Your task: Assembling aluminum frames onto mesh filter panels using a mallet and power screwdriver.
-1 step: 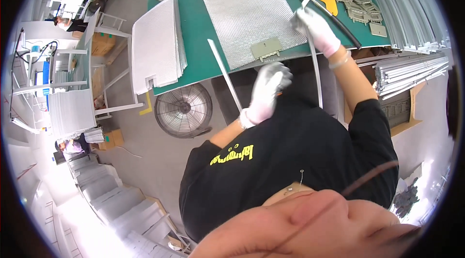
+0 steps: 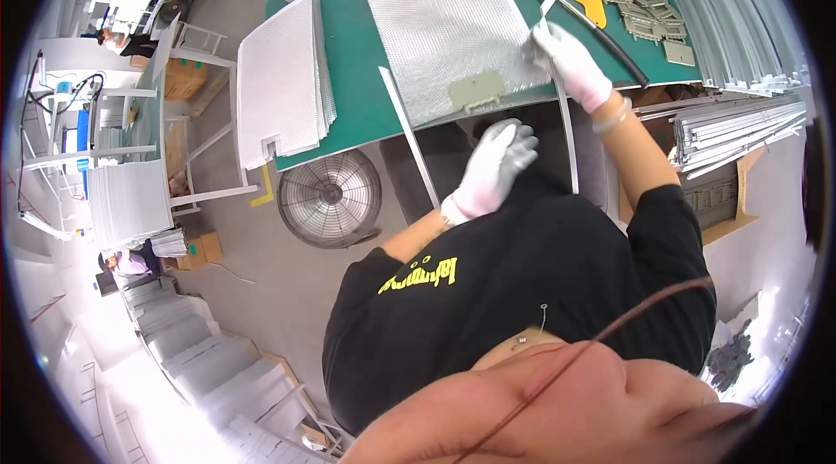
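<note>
In front of me a silver mesh panel (image 2: 444,24) lies on the green tabletop (image 2: 357,55). A grey-green notched plate (image 2: 477,91) sits at the panel's near edge. My right hand (image 2: 568,63), in a white glove, is closed around a thin white metal strip (image 2: 564,124) at the panel's right corner; its fingertips also lie close to the mesh. My left hand (image 2: 495,170), gloved too, hovers between the table edge and my body, fingers extended and nothing visible in it. Another white strip (image 2: 407,135) slants past the table edge to its left.
Stacked mesh panels (image 2: 283,81) lie at the table's left. A black-handled hammer (image 2: 610,46), a yellow piece (image 2: 589,1) and piled grey-green plates (image 2: 651,16) are on the right, beside long strips (image 2: 723,11). A floor fan (image 2: 331,194) stands below left.
My left hand has shifted slightly right and its fingers have turned. The left strip has moved a little right, and the plate slightly left. My right hand keeps its grip.
</note>
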{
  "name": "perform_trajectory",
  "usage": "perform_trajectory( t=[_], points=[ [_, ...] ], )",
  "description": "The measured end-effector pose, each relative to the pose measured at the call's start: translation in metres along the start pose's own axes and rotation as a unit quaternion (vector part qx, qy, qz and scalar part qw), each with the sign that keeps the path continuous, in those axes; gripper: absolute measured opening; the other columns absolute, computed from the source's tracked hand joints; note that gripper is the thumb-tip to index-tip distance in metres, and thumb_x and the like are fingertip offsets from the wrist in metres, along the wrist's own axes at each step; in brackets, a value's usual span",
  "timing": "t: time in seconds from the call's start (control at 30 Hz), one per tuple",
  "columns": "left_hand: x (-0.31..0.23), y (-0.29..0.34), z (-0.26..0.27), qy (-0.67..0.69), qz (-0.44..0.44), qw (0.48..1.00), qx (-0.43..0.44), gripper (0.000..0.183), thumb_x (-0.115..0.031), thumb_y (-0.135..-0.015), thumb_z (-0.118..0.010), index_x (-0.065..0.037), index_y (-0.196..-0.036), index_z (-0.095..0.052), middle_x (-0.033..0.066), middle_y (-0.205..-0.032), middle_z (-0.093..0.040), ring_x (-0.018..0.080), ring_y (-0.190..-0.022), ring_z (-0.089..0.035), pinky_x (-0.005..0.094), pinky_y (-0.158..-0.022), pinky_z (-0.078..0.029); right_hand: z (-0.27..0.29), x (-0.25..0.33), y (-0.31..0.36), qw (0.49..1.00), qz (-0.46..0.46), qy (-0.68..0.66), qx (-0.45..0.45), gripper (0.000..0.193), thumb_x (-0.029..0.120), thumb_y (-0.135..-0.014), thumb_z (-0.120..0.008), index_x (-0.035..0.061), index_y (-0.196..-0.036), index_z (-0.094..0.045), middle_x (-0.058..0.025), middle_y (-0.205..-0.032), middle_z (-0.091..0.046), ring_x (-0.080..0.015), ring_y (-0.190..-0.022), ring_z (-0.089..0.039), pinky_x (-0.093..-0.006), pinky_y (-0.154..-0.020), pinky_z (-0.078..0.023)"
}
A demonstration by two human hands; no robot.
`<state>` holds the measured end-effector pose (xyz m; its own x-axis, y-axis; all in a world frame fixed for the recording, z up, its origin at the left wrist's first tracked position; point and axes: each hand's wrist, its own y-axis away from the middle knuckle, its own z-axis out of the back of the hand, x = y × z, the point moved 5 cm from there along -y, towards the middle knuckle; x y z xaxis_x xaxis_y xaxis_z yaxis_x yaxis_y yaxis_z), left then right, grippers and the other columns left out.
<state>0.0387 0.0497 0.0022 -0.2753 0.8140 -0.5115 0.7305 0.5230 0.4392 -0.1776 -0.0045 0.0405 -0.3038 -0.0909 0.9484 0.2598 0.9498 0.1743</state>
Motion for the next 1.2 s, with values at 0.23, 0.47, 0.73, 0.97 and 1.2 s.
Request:
perform_trajectory(
  t=[0.23,0.47,0.73,0.97,1.2],
  points=[
    [0.035,-0.054,-0.005,0.099,-0.068,0.992,0.043,0.050,-0.035,-0.105,-0.052,-0.004,-0.143,-0.044,0.0137,-0.141,-0.053,0.0277,-0.131,-0.048,0.0454,-0.113,-0.038,-0.018,-0.001,0.095,0.996,0.024,0.088,-0.017,0.056,0.009,-0.103,-0.043,0.0051,-0.157,-0.027,-0.0027,-0.097,-0.059,-0.0060,-0.073,-0.048,-0.0202,-0.072,-0.045],
    [-0.047,-0.121,-0.036,0.137,-0.148,0.978,0.054,0.027,-0.019,-0.102,-0.057,0.000,-0.122,-0.054,0.0123,-0.118,-0.060,0.0272,-0.115,-0.055,0.0420,-0.106,-0.044,-0.009,-0.030,0.095,0.991,0.100,0.037,-0.080,0.057,0.012,-0.105,-0.042,0.0068,-0.159,-0.022,-0.0033,-0.096,-0.055,-0.0043,-0.064,-0.043,-0.0201,-0.061,-0.043],
    [-0.065,-0.149,-0.048,0.129,-0.181,0.974,0.042,0.027,-0.015,-0.102,-0.056,0.002,-0.121,-0.055,0.0142,-0.117,-0.060,0.0270,-0.111,-0.057,0.0407,-0.101,-0.047,-0.017,-0.026,0.066,0.997,0.041,-0.071,-0.008,0.055,0.015,-0.105,-0.046,0.0059,-0.156,-0.030,-0.0030,-0.089,-0.053,-0.0051,-0.058,-0.039,-0.0220,-0.057,-0.043],
    [-0.078,-0.155,-0.036,-0.304,-0.370,0.877,-0.024,0.023,-0.016,-0.103,-0.055,0.002,-0.116,-0.061,0.0122,-0.108,-0.065,0.0231,-0.099,-0.063,0.0345,-0.087,-0.054,-0.030,-0.030,0.076,0.999,0.004,-0.039,-0.034,0.056,0.011,-0.103,-0.047,0.0085,-0.157,-0.030,-0.0028,-0.088,-0.053,-0.0047,-0.057,-0.039,-0.0205,-0.054,-0.041],
    [-0.059,-0.142,-0.053,0.088,-0.143,0.985,0.037,0.020,-0.017,-0.100,-0.060,-0.001,-0.109,-0.065,0.0091,-0.103,-0.068,0.0175,-0.091,-0.066,0.0305,-0.078,-0.054,-0.018,0.002,0.029,1.000,0.018,0.005,0.008,0.053,0.022,-0.105,-0.048,0.0055,-0.154,-0.035,-0.0007,-0.085,-0.053,-0.0050,-0.052,-0.041,-0.0206,-0.051,-0.041]
  ],
)
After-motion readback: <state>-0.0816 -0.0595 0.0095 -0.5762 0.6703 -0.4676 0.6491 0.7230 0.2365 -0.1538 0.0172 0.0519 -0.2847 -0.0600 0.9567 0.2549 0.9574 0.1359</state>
